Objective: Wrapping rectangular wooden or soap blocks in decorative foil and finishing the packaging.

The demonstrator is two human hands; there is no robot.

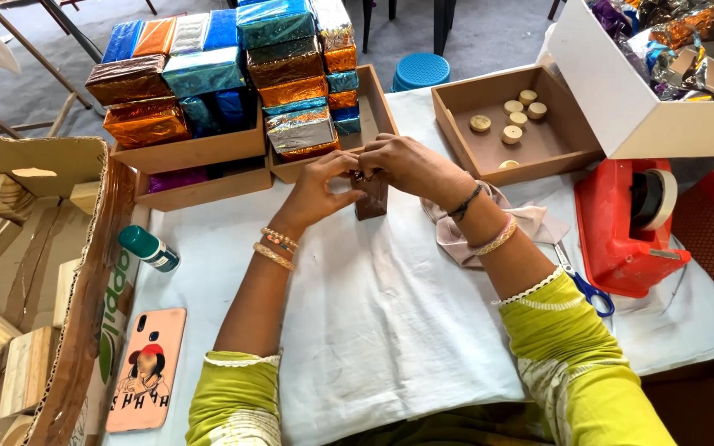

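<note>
A small block wrapped in dark brown foil (371, 201) stands upright on the white cloth (390, 330). Both hands are on its top end. My left hand (317, 187) pinches the upper left corner with its fingertips. My right hand (402, 161) covers the top from the right and folds over it. Bangles sit on both wrists, and yellow-green sleeves cover the forearms. The top of the block is hidden under the fingers.
Wooden trays (200, 153) at the back hold stacked foil-wrapped blocks (208, 70). Another tray (530, 157) holds small wooden discs. A red tape dispenser (625, 223), blue scissors (592, 293), pink cloth (464, 227), a glue stick (149, 249), a phone (146, 367) and a cardboard box of wood blocks (10, 272) surround the cloth.
</note>
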